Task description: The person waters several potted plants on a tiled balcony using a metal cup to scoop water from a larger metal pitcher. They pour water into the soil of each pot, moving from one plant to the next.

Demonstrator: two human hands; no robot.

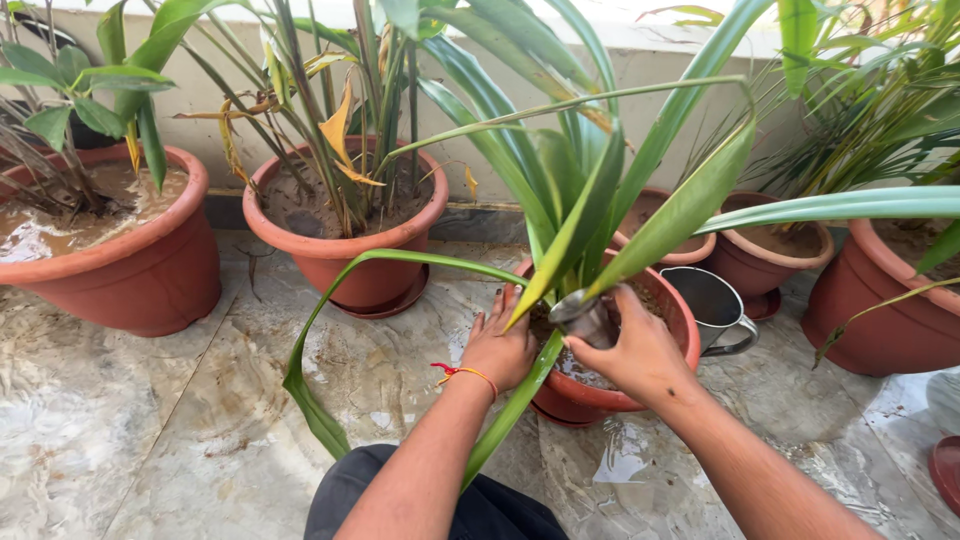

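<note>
My right hand [637,352] grips a small steel cup [583,317], tipped over the soil of a terracotta pot [683,325] that holds a plant with long green leaves [580,215]. My left hand [497,347] rests on that pot's near-left rim, fingers spread, among the leaves. A red and orange thread circles the left wrist. Wet soil shows inside the pot under the cup.
A steel mug [714,305] stands just right of the pot. More terracotta pots with plants stand at the far left [150,265], back middle [365,255] and right [900,320]. The marble floor [200,420] is wet. A low wall [650,75] runs behind.
</note>
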